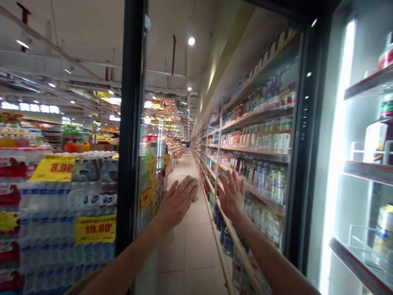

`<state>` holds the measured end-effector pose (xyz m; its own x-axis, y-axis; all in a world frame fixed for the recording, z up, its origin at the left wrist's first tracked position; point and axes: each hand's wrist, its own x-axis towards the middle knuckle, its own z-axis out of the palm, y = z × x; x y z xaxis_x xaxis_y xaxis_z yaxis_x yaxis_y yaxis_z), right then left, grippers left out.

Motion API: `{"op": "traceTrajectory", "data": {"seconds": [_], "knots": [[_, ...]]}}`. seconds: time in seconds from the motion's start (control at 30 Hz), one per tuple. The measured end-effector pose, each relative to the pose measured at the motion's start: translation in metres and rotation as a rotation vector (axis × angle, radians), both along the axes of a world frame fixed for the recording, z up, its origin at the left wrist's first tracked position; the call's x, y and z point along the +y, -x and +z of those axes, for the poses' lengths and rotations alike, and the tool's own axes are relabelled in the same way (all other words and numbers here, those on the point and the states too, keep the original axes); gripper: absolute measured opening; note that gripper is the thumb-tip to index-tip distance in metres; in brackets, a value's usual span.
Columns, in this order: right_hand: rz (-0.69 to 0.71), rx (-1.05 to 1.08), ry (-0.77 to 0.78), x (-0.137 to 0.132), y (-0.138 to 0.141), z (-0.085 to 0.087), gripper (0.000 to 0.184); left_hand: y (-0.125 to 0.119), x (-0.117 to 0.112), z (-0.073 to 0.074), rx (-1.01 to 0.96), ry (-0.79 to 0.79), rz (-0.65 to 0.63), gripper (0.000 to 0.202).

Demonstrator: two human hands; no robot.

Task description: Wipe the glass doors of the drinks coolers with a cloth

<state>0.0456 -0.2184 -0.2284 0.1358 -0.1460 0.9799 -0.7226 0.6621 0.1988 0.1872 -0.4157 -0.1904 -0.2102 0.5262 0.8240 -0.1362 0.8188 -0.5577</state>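
Note:
Both my hands lie flat against the glass door (175, 82) of a cooler, which stands swung open in front of me. My left hand (178, 203) has its fingers stretched out together, and a small pale patch (194, 196) shows at the fingertips; I cannot make out what it is. My right hand (231, 196) is beside it, a hand's width to the right, palm on the glass with the fingers spread upward. Neither hand grips anything. The door's black frame (132, 123) runs up on the left.
Through the glass I see a long tiled aisle (190, 246) with drink shelves (258, 151) along its right side. Stacked packs of bottled water with yellow price signs (95, 228) stand at left. The lit cooler interior with shelves (368, 172) and cartons is at far right.

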Motion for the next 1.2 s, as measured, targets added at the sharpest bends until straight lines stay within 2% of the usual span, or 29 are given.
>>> {"op": "traceTrajectory", "data": {"seconds": [0.03,0.17,0.2,0.33,0.37,0.47,0.53,0.7,0.73,0.83,0.87,0.9,1.0,1.03,1.1,1.2], "knots": [[-0.004,0.000,-0.001,0.000,0.000,0.000,0.059,0.000,0.001,0.003,0.001,-0.016,0.014,0.047],[-0.023,-0.008,-0.005,-0.001,0.003,-0.002,0.058,0.005,0.006,0.022,0.214,-0.331,0.048,0.050],[-0.025,-0.008,-0.006,-0.001,0.003,-0.002,0.057,0.007,0.008,0.023,0.202,-0.308,0.042,0.048],[-0.023,-0.012,-0.007,-0.003,0.005,-0.003,0.057,0.017,0.015,0.022,-0.066,0.113,0.024,0.043],[-0.022,-0.014,-0.003,-0.003,0.005,-0.003,0.057,0.017,0.015,0.025,-0.063,0.119,0.029,0.043],[-0.020,-0.014,0.003,-0.004,0.006,-0.002,0.058,0.016,0.010,0.042,0.121,-0.158,0.047,0.045],[-0.020,-0.016,0.002,-0.004,0.005,-0.002,0.059,0.017,0.010,0.049,0.162,-0.247,0.047,0.047],[-0.011,-0.034,0.002,-0.005,0.008,-0.003,0.057,0.024,0.017,0.053,-0.028,0.097,0.041,0.043],[-0.008,-0.035,0.002,-0.005,0.008,-0.004,0.057,0.024,0.016,0.056,0.003,0.069,0.039,0.044],[-0.006,-0.028,0.004,-0.006,0.008,-0.004,0.057,0.027,0.018,0.066,0.176,-0.214,0.028,0.049],[-0.005,-0.025,0.004,-0.005,0.008,-0.004,0.056,0.029,0.022,0.066,0.190,-0.249,0.021,0.049],[-0.004,-0.021,0.004,-0.005,0.007,-0.003,0.056,0.032,0.026,0.063,0.166,-0.211,0.011,0.048],[0.000,-0.014,0.000,-0.004,0.006,-0.002,0.054,0.039,0.038,0.052,-0.012,0.132,-0.026,0.040],[0.000,-0.014,-0.001,-0.004,0.006,-0.002,0.053,0.040,0.039,0.051,-0.045,0.183,-0.031,0.038],[0.002,-0.009,0.006,-0.004,0.007,-0.002,0.053,0.038,0.033,0.058,-0.031,0.099,-0.019,0.040],[0.008,0.004,0.016,-0.004,0.008,-0.003,0.054,0.030,0.020,0.074,0.133,-0.242,0.002,0.051]]}}
